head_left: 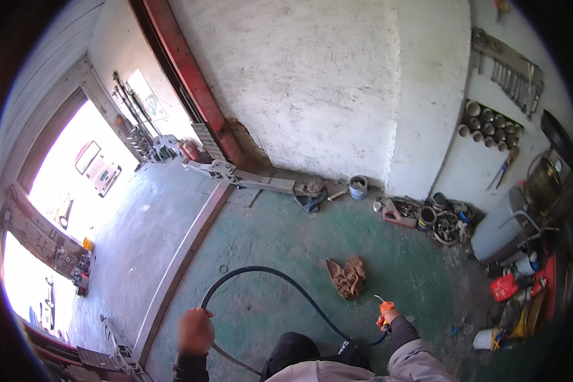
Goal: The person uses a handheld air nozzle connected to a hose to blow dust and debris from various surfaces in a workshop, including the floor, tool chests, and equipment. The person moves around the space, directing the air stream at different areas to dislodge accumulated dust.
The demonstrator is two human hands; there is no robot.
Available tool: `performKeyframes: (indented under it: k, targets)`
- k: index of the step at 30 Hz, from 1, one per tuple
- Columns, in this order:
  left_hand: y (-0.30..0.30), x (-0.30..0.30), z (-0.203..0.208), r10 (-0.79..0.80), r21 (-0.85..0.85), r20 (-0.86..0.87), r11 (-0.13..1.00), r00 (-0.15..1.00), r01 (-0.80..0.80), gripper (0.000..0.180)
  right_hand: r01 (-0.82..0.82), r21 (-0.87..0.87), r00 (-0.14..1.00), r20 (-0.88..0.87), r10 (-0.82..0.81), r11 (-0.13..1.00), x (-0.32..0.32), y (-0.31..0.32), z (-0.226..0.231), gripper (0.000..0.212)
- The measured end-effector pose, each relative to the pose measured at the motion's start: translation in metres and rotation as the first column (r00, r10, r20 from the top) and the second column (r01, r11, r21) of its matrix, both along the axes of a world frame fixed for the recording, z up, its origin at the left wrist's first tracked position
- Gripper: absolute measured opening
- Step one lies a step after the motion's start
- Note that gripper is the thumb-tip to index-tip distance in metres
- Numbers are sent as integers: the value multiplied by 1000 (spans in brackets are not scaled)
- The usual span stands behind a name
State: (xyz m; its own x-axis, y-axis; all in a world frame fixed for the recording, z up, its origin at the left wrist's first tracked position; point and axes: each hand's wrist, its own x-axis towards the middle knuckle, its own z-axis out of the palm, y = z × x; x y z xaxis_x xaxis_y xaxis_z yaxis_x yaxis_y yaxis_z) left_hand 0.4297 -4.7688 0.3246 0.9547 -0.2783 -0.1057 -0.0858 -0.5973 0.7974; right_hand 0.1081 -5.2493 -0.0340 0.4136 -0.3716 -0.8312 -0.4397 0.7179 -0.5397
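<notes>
My left hand (195, 331) is closed on a dark air hose (270, 270) at the lower left; the hand itself is blurred. From there the hose arcs up and over to the right, then runs down past my legs toward my right hand. A second stretch of it drops below the left hand toward my knee. My right hand (391, 316) grips an orange air blow gun (386, 307), its thin bent metal nozzle pointing away to the upper left. On the green floor just beyond the gun lies a crumpled brown cloth (347, 277).
A raised metal strip (181, 267) crosses the floor at left. A red lift post (191, 76) with its grey arm (261, 181) stands by the wall. Cans and an oil jug (399, 215) line the wall base. A grey tank (502, 226) and red tools (506, 288) sit at right.
</notes>
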Motion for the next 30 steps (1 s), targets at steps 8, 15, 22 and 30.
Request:
performKeyframes:
  k: [8, 15, 22, 30]
  targets:
    - [-106, 139, 7, 106, -356, -281, 912, 954, -206, 33, -358, -141, 921, -218, 324, 923, 214, -110, -9, 28]
    - [-163, 310, 16, 160, -325, -368, 901, 916, -288, 32, -589, -299, 805, -304, 510, 751, 412, -191, 14, 31]
    - [-163, 420, -2, 256, -289, -316, 891, 914, -350, 32, -741, -265, 670, -337, 661, 617, 576, -250, 42, 33]
    - [-177, 494, -34, 314, -415, -416, 769, 853, -486, 30, -670, -609, 742, -570, 353, 425, 794, -378, 34, 25]
